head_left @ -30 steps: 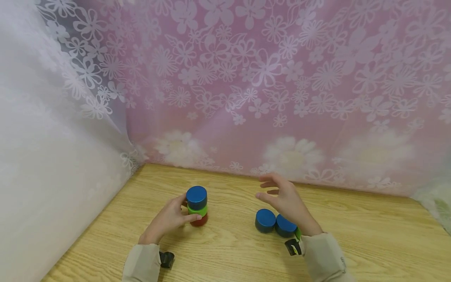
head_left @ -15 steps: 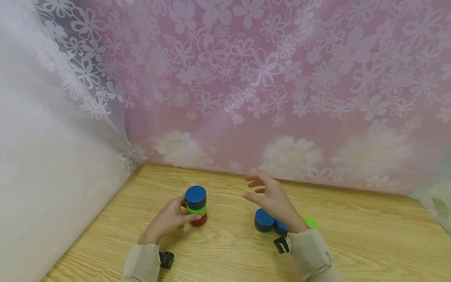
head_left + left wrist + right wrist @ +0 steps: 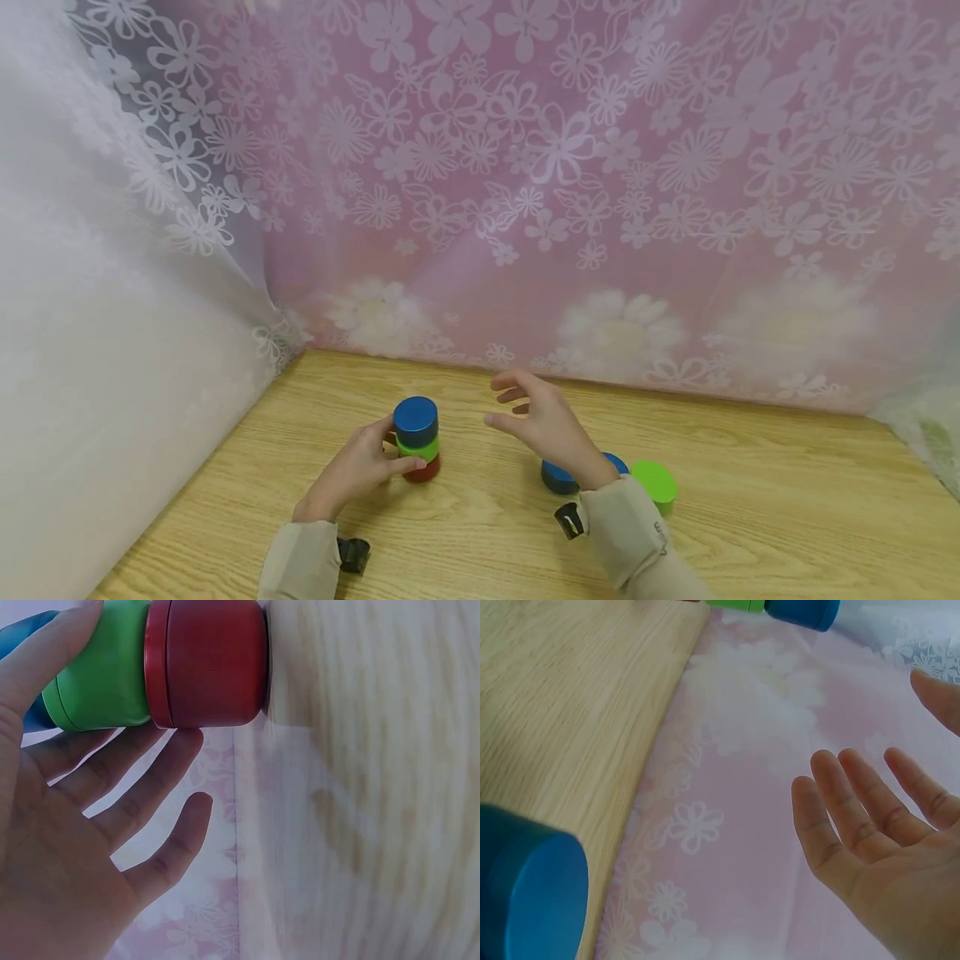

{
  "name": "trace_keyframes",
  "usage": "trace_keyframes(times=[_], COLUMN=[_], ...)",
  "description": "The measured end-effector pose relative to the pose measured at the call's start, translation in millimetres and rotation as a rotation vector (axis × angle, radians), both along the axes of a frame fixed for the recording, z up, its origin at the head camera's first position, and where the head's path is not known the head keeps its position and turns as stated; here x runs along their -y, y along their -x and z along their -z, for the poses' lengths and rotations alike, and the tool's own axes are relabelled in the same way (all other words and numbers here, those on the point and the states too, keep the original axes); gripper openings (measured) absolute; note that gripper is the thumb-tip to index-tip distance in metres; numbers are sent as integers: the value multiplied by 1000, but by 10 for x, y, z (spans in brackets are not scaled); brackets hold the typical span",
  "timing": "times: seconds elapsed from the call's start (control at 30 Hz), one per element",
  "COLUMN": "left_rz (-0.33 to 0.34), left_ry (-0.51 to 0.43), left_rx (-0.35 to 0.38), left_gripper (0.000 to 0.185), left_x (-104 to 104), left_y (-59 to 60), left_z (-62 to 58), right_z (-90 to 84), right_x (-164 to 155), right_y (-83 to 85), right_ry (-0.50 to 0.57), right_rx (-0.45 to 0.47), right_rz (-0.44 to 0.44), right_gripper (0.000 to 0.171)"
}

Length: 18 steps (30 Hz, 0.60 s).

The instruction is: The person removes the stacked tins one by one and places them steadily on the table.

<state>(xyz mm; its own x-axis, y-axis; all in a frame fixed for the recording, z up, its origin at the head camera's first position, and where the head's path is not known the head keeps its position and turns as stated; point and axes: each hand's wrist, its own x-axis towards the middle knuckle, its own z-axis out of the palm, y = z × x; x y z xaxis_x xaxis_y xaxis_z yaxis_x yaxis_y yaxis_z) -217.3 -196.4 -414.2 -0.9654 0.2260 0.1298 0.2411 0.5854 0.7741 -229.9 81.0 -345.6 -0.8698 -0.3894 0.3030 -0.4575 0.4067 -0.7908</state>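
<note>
On the table stands an upright stack of round lidded tins: a red tin [image 3: 214, 664] at the bottom, a green tin [image 3: 112, 690] in the middle and a blue tin [image 3: 416, 421] on top. My left hand [image 3: 362, 462] holds the stack from the left, thumb across the green tin and fingers behind. In the left wrist view the little finger stands clear of the tins. To the right of the stack my right hand [image 3: 543, 425] hovers with spread, slightly bent fingers and nothing in it. Below its wrist are two blue tins [image 3: 557, 478], partly hidden by the forearm.
A lone green tin [image 3: 655, 486] stands right of the blue ones, beside the right sleeve. The wooden table [image 3: 480, 542] ends at a pink flowered curtain [image 3: 480, 275] behind. White cloth [image 3: 135, 333] hangs along the left side.
My right hand has moved left toward the stack, passing above the blue tins and uncovering the lone green tin. My left hand and the stack have stayed in place.
</note>
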Motion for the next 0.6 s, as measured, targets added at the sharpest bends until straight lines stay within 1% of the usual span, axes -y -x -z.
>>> trace_keyframes(times=[0.1,0.33,0.43,0.6], left_rz=[-7,-10,-6,2], left_ry=[-2,-12,-7,-13], left_rx=[9,15,7,9], left_gripper=[58,56,54,55], left_x=[-1,0,1,8], left_y=[-3,16,22,26], left_z=[-2,9,12,11], right_z=[8,85,126,148], right_x=[65,203,251,312], right_y=[1,-17,-20,-21], right_ry=[14,-27,-24,-16], right_rx=[16,-1,-4,-23], right_rz=[-7,-37,-43,-47], right_gripper=[39,36,36,38])
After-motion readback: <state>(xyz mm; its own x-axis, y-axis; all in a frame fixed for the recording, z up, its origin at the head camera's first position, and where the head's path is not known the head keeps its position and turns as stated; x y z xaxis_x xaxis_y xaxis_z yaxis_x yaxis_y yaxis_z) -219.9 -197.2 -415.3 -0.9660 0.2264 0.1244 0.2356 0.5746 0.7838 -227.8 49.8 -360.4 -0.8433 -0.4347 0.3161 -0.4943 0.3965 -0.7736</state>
